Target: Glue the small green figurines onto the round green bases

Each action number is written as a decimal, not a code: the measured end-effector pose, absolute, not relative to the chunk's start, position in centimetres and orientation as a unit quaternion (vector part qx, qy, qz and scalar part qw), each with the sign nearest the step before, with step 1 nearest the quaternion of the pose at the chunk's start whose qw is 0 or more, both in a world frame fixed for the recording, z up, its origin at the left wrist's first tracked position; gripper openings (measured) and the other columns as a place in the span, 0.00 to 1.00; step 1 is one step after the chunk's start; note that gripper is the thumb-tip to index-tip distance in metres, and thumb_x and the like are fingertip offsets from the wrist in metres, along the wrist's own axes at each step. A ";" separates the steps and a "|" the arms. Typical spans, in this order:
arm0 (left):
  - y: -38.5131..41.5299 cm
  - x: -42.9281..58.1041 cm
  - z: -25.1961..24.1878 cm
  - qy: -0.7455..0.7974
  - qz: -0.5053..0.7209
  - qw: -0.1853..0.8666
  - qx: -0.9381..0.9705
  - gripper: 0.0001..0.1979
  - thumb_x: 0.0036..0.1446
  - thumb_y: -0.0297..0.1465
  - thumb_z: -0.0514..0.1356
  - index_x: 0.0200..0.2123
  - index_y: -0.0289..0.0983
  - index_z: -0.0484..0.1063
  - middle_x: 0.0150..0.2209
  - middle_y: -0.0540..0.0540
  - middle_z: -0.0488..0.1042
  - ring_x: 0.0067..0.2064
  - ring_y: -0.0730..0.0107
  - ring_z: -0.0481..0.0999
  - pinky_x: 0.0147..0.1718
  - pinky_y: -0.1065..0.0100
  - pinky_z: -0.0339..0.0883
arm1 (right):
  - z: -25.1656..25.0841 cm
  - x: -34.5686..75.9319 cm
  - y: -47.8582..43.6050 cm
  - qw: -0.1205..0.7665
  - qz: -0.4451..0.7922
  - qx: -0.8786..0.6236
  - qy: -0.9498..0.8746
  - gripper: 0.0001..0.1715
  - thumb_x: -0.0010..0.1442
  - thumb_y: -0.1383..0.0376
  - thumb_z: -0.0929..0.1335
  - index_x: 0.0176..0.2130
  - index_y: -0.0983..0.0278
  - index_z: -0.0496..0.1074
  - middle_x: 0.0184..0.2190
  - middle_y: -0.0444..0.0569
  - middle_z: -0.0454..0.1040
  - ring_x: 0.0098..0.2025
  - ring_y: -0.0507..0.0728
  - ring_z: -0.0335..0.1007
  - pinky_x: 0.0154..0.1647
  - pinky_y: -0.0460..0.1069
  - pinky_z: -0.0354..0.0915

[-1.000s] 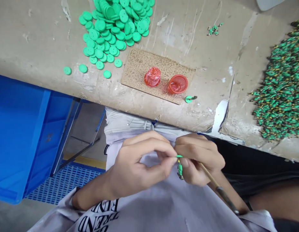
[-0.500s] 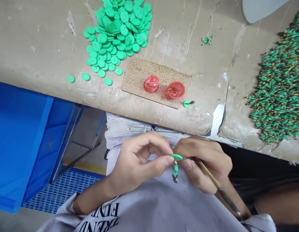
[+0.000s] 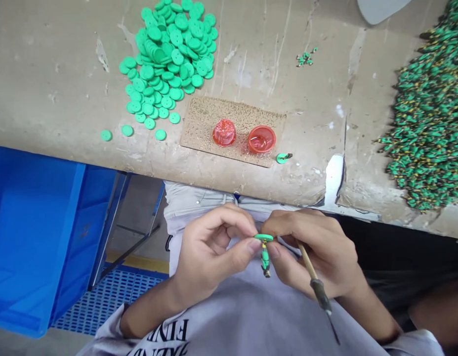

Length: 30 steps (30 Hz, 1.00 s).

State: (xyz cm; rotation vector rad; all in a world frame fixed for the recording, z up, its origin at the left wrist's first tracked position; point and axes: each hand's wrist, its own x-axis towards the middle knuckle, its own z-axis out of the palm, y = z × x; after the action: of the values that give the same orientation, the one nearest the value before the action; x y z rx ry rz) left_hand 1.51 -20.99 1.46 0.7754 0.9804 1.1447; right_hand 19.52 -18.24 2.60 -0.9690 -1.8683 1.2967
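Observation:
Over my lap, below the table edge, both hands meet at a small green button (image 3: pixel 264 238). A short green and yellow stem piece (image 3: pixel 265 257) hangs down from the button. My left hand (image 3: pixel 210 252) pinches the button's left side with thumb and forefinger. My right hand (image 3: pixel 313 252) pinches its right side and also carries a thin wooden-handled tool (image 3: pixel 314 284) that slants down to the right.
On the worn table (image 3: pixel 65 74) lie a heap of green buttons (image 3: pixel 169 54), a brown pad (image 3: pixel 202 123) with two red cups (image 3: pixel 224 132) (image 3: pixel 262 139), one finished button piece (image 3: pixel 282 158), and a big pile of green stem pieces (image 3: pixel 432 118). A blue crate (image 3: pixel 36 232) stands at the left.
The button has turned flat between my fingertips with the stem hanging straight down. The tool handle has swung to a steeper slant. The view has shifted slightly.

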 end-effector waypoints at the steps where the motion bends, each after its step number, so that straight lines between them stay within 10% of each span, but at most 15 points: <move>1: -21.0 1.5 1.5 0.434 0.506 0.659 0.348 0.06 0.58 0.28 0.71 0.33 0.37 0.77 0.30 0.48 0.75 0.33 0.72 0.77 0.32 0.73 0.75 | 2.6 19.6 -18.2 0.329 0.495 -0.369 -0.715 0.06 0.65 0.71 0.67 0.41 0.60 0.71 0.25 0.42 0.72 0.23 0.51 0.67 0.22 0.46 0.63; 30: -21.1 1.4 2.0 0.443 0.496 0.641 0.384 0.05 0.57 0.29 0.73 0.34 0.38 0.80 0.30 0.47 0.77 0.33 0.69 0.76 0.30 0.71 0.72 | 2.9 20.0 -18.7 0.332 0.527 -0.348 -0.700 0.07 0.66 0.72 0.66 0.42 0.62 0.71 0.26 0.41 0.69 0.23 0.50 0.62 0.23 0.45 0.59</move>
State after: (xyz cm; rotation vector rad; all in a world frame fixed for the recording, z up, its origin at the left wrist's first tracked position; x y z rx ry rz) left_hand 1.39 -21.08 1.96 0.8751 1.0101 1.1306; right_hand 19.96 -18.70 2.90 -0.9103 -1.8284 1.3780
